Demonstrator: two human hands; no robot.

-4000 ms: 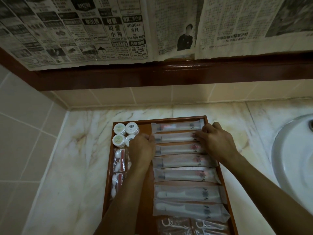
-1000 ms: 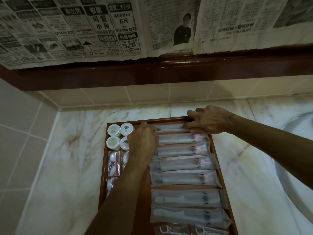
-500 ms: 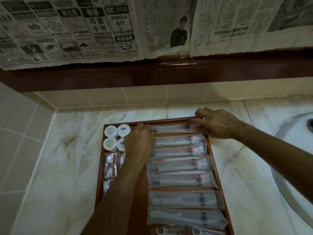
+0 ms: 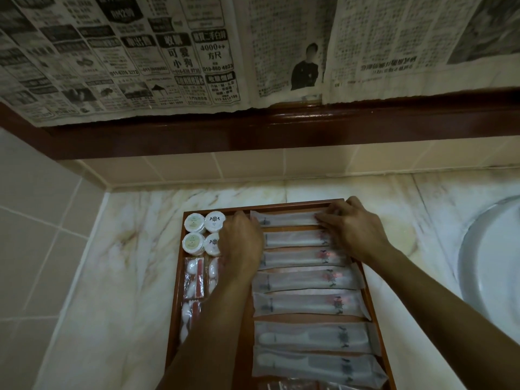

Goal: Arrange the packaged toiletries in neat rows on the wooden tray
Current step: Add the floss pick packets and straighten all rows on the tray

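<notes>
Wooden tray (image 4: 176,277) sits on marble counter (image 4: 118,277), long side running away from the camera, far end near the tiled backsplash (image 4: 225,167).

Counts on tray:
- Long sachets (image 4: 306,280): 7 fully visible, stacked in one column on R side, each lying crosswise. Top 5 carry a reddish print near R end, lower 2 show a white brush-shaped item inside w/ dark print.
- Round white tubs (image 4: 194,223): 4, in a 2x2 block at far L corner; near-R one partly hidden by L hand.
- Small clear packets (image 4: 193,277) w/ white + red contents: approx 3 seen along L edge below tubs, one mostly behind L forearm; exact no. unclear.
- More clear packs at bottom edge (image 4: 284,386), cut off by frame, can't count.

Hands:
- Left hand (image 4: 242,243): palm down, fingers extended fwd, tips at L end of the top sachet (image 4: 287,219); rests on tray between tubs and sachet column. Flat, not gripping.
- Right hand (image 4: 354,229): comes in from R, palm down, fingers bent over R end of the same top sachet, pressing it by the tray's far R corner. Whether thumb pinches the pack can't be told.

Other: white basin (image 4: 495,263) at R, well apart from tray. Newspaper sheets (image 4: 197,57) cover wall above a dark wood ledge (image 4: 281,130).
</notes>
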